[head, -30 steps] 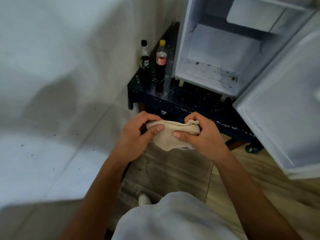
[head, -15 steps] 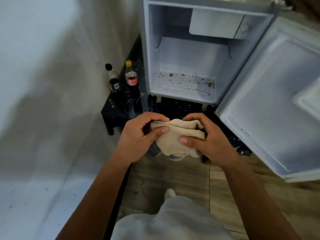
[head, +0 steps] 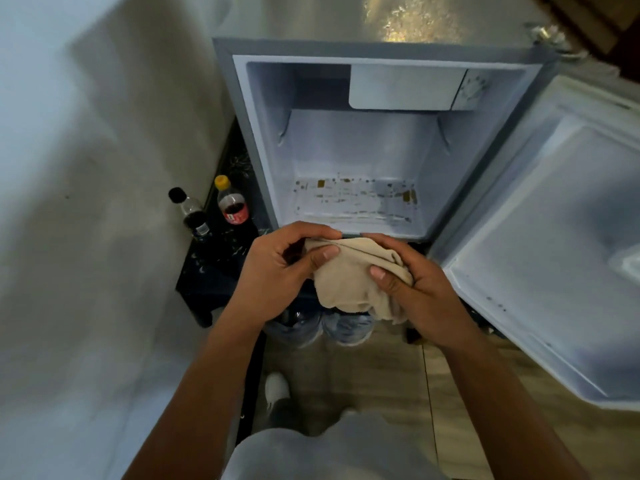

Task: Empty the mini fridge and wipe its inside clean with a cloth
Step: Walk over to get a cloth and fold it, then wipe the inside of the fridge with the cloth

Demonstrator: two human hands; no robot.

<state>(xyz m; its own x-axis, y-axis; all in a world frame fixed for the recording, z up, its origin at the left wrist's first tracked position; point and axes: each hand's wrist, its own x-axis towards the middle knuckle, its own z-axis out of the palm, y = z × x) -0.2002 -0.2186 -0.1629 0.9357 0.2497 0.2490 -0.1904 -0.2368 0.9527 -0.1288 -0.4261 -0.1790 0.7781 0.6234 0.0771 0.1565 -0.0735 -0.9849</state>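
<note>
The mini fridge (head: 263, 133) stands open in front of me, its white inside bare of items. Brown spots and stains mark its floor (head: 356, 199). Its door (head: 540, 244) swings wide to the right. A beige cloth (head: 346, 278) is bunched between both hands just below the fridge's front edge. My left hand (head: 277, 275) pinches the cloth's left side with thumb on top. My right hand (head: 415, 289) grips its right side, and a loose fold hangs down beneath.
Two cola bottles, one black-capped (head: 192, 213) and one yellow-capped (head: 232, 206), stand left of the fridge on a dark low table (head: 207, 275). Clear water bottles (head: 346, 329) lie under the table. A white wall runs along the left. Wooden floor lies below.
The view has tilted up, so the whole fridge inside now shows. Both hands have kept hold of the cloth and sit closer to the fridge's front edge.
</note>
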